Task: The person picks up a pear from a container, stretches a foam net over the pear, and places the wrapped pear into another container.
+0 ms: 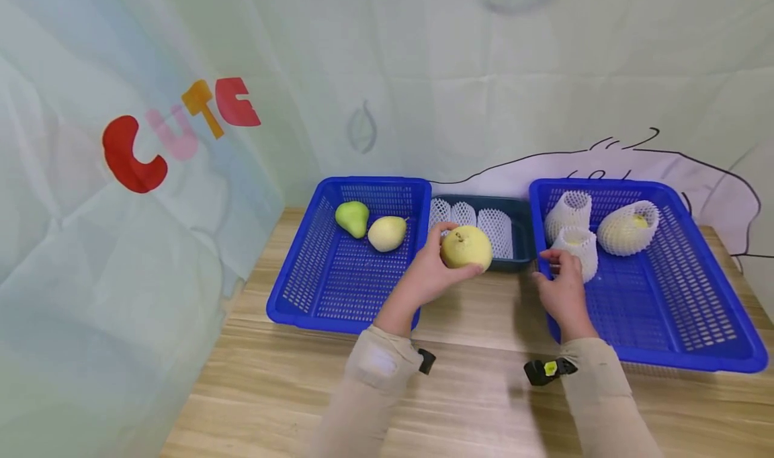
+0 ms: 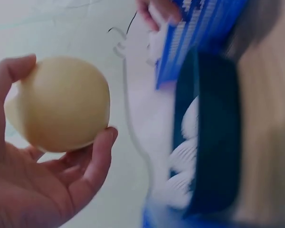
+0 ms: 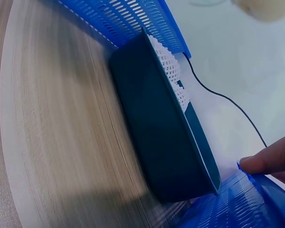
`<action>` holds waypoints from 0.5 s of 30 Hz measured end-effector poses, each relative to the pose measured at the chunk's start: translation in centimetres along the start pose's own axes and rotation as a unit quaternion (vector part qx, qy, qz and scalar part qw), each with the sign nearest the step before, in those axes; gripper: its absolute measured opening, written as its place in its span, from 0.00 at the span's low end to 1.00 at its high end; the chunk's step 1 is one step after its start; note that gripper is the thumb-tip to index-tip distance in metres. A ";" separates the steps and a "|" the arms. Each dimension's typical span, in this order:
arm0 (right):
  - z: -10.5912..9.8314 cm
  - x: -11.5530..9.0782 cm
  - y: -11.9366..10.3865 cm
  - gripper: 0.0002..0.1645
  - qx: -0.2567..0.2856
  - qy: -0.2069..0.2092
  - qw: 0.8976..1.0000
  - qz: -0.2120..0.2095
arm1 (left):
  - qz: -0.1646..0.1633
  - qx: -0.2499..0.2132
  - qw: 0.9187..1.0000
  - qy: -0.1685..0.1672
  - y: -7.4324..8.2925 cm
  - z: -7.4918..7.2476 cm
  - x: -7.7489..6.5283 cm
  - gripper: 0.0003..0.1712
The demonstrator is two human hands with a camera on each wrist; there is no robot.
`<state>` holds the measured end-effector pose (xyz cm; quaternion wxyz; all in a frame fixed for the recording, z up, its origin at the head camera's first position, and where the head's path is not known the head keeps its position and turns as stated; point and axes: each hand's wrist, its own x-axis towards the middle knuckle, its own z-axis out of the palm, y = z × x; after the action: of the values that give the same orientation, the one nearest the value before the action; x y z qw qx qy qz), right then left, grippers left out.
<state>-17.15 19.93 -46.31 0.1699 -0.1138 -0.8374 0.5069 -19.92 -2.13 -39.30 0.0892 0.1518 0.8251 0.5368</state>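
Observation:
My left hand [image 1: 426, 270] holds a round yellow pear [image 1: 467, 248] above the table, just in front of the dark green tray [image 1: 514, 263]. In the left wrist view, thumb and fingers curve round the pear [image 2: 69, 104]. My right hand [image 1: 565, 290] is at the left rim of the right blue basket [image 1: 695, 360], its fingers loosely bent beside a pear in a white foam net [image 1: 577, 250]. The right thumb [image 3: 256, 164] is by the basket rim in the right wrist view; most of that hand is out of frame there.
The left blue basket [image 1: 284, 303] contains a green pear [image 1: 353, 218] and a pale yellow pear [image 1: 387, 234]. White foam nets [image 1: 496, 233] lie in the tray between the baskets. Two more netted pears [image 1: 629, 228] rest in the right basket. A printed curtain [image 1: 387, 75] hangs behind the table.

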 end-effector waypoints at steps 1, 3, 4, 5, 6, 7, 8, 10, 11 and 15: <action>0.0 0.0 0.0 0.20 0.000 0.000 1.000 0.000 | -0.003 -0.001 1.000 0.008 -0.3 0.6 0.0 0.45; 0.1 0.0 0.0 0.20 0.000 0.000 1.000 0.000 | -0.007 0.001 1.000 0.025 -0.9 1.7 0.0 0.44; 0.2 0.0 0.0 0.20 -0.001 0.000 1.000 0.000 | -0.010 0.001 0.999 0.030 -1.1 2.2 0.0 0.44; 0.2 0.0 0.0 0.20 -0.001 0.001 1.000 -0.002 | -0.012 -0.002 0.999 0.035 -1.3 2.6 0.0 0.44; 0.2 0.0 0.1 0.20 -0.002 0.002 1.000 -0.002 | -0.012 -0.006 0.999 0.037 -1.6 3.0 0.1 0.44; 0.2 0.0 0.1 0.20 -0.003 0.003 1.000 -0.002 | -0.011 -0.011 0.999 0.040 -1.8 3.5 0.1 0.43; 0.2 0.0 0.1 0.20 -0.004 0.004 1.000 -0.002 | -0.013 -0.016 0.999 0.044 -2.0 3.8 0.1 0.43; 0.1 0.1 0.1 0.20 -0.004 0.006 1.000 -0.002 | -0.015 -0.028 0.998 0.053 -2.4 4.6 0.2 0.43; 0.1 0.1 0.1 0.20 -0.004 0.006 1.000 -0.001 | -0.016 -0.031 0.998 0.058 -2.6 4.9 0.3 0.43; 0.1 0.0 0.1 0.20 -0.003 0.004 1.000 0.004 | -0.027 -0.049 0.995 0.077 -3.6 6.0 0.4 0.43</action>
<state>-17.20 19.89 -46.41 0.1714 -0.1196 -0.8379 0.5043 -19.00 1.79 -44.97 0.0470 0.0828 0.8063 0.5838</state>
